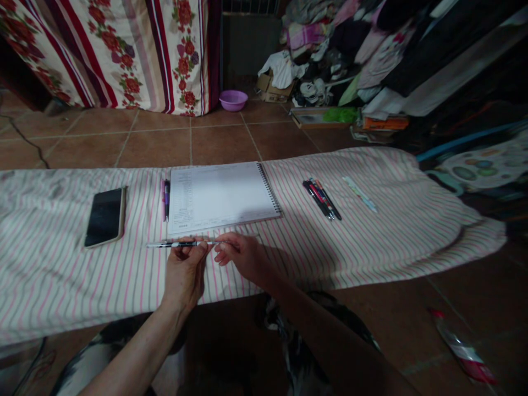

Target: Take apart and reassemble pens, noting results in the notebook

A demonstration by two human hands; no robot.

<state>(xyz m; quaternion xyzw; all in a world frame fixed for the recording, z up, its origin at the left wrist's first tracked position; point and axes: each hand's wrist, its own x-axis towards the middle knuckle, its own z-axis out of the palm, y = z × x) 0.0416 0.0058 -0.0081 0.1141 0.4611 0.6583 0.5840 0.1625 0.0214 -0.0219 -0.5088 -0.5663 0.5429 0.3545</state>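
A slim pen (pixel 177 245) with a black-and-clear barrel lies level just in front of the notebook. My left hand (pixel 185 272) is closed around its middle, thumb and fingers pinching the barrel. At the pen's right end, the fingertips of my right hand (pixel 241 254) are closed on it; they partly hide that end. Behind both hands an open spiral notebook (pixel 231 192) lies flat, its coil on the right and a printed table along its left side. Two pens, one purple (pixel 167 198), rest along the notebook's left edge.
A smartphone (pixel 105 216) with a dark screen lies at the left on the striped cloth (pixel 388 236). Several pens (pixel 322 199) lie bunched right of the notebook, beside a pale patterned strip (pixel 359 193). Beyond are a purple basin (pixel 233 100) and piled clothes; a bottle (pixel 464 349) lies at lower right.
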